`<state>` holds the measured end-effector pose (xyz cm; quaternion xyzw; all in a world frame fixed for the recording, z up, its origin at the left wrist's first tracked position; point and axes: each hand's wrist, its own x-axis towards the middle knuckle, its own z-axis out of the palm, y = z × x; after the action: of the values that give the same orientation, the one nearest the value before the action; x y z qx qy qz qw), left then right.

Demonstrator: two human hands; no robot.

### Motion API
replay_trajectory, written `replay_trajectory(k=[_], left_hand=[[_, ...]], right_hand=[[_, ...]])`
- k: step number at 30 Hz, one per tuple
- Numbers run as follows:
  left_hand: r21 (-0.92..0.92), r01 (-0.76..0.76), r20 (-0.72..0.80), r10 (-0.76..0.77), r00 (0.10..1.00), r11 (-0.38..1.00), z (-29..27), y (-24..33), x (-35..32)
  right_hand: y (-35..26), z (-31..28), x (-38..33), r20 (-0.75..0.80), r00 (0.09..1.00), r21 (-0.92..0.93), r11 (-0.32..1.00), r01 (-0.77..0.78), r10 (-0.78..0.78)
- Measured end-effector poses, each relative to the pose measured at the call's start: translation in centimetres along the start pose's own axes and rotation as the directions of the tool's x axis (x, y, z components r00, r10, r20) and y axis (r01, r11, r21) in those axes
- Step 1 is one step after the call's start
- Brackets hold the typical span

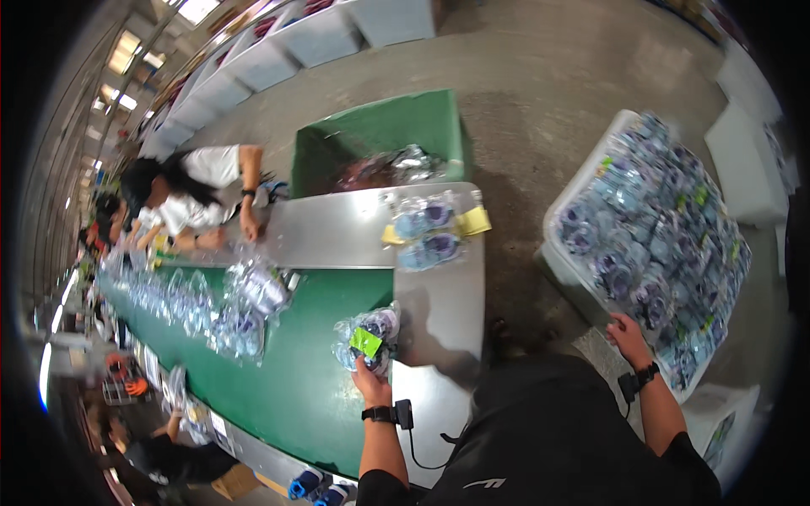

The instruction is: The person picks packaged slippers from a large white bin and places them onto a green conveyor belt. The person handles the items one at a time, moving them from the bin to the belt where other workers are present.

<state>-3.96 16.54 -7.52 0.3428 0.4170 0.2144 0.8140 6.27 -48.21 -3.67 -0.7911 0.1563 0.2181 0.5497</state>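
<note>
My left hand [369,384] grips a clear plastic bag of shoes [364,339] with a bright green label on it, over the near edge of the green conveyor belt [337,413]. My right hand [629,339] is by the near-left rim of a white bin [564,268], its fingers loosely bent and apart, with nothing seen in them. Bagged light-blue and purple shoes [654,228] fill this bin. Ahead, a pair of light-blue shoes [429,250] lies with yellow paper [474,222] on the metal tabletop [337,228].
Several bagged shoes [240,329] lie along the belt's left part. A co-worker in white [207,190] leans over the far side; a person in black [181,455] is at lower left. Behind the table stands a green bin [460,135]. White bins [321,38] line the back.
</note>
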Motion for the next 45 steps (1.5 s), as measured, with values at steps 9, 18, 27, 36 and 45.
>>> replay_trajectory(k=[9, 18, 27, 36, 45], left_hand=[[0.502, 0.161, 0.548, -0.457, 0.701, 0.850, 18.6, -4.9, -11.8], [0.775, 0.166, 0.516, -0.762, 0.391, 0.610, 31.2, -14.5, -27.1], [0.870, -0.080, 0.462, -0.747, 0.479, 0.487, 30.2, -16.3, -29.8], [0.908, -0.091, 0.352, -0.627, 0.695, 0.409, 25.9, -15.0, -28.4], [0.927, -0.135, 0.331, -0.596, 0.732, 0.350, 22.3, -14.9, -27.8]], right_hand=[[-10.6, 3.4, -1.4, 0.364, 0.919, 0.118, 0.986, 0.120, -0.156], [-4.4, -2.3, -5.1, 0.098, 0.988, 0.509, 0.859, 0.053, -0.120], [8.5, -17.7, -14.3, -0.428, 0.886, 0.828, 0.470, 0.306, 0.177], [18.5, -21.5, -11.3, -0.488, 0.770, 0.590, 0.805, -0.055, 0.411], [22.9, -18.3, -9.9, -0.805, 0.584, 0.104, 0.994, -0.036, 0.105]])
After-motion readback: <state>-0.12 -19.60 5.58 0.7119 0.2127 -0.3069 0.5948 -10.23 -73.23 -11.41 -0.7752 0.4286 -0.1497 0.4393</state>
